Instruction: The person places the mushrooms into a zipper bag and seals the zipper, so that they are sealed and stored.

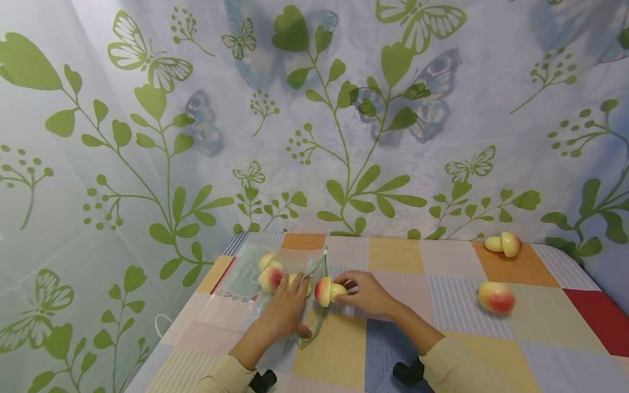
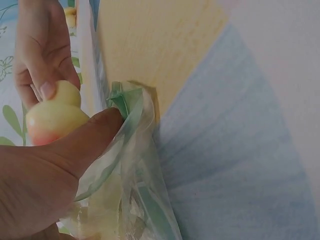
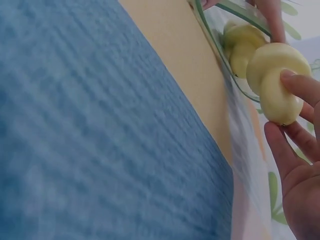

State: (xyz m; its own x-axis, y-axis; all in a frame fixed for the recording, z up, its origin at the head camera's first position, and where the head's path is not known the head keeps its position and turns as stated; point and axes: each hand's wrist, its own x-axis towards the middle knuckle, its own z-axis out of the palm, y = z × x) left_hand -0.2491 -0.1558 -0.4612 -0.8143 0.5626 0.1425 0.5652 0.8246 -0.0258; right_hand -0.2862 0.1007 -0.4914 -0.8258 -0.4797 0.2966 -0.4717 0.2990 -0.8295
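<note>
Sleeves (image 1: pixel 454 360): beige cloth, closest to cam; black wrist mounts (image 1: pixel 409 373) sticking out by cuffs.
L hand (image 1: pixel 285 311): lying over bag, fingers spread & pressing down; thumb resting on the green edge, set apart from fingers.
R hand (image 1: pixel 366 293): pinching the held mushroom by its stem, thumb one side, fingertips other.
Held mushroom (image 1: pixel 322 291): sitting at the bag's mouth, right of L hand; cap facing bag, stem facing R hand. Can't tell if cap is past the edge. Pale yellow w/ red blush on domed cap; stubby, rounded stem; skin looking smooth, slightly glossy, small dark spot at stem end.
Bag (image 1: pixel 319 327): clear, thin plastic, wrinkling & catching light; mouth gaping, green strip running along it.
Bagged mushrooms (image 1: pixel 271 278): at least 2 showing thru plastic, same yellow/red; one partly hidden under L fingers.
Tablecloth (image 1: pixel 385 338): patchwork print, approx. square patches in blue, yellow, pink, orange, red, some striped.
Yellow-red piece (image 1: pixel 496 298): lying loose on R side, egg-shaped; stem not showing.
Far mushroom (image 1: pixel 503 244): lying sideways on orange patch nr back edge, stem pointing left.
Curtain (image 1: pixel 304 207): hanging behind table, pale fabric w/ soft folds, green leaves & butterflies.
</note>
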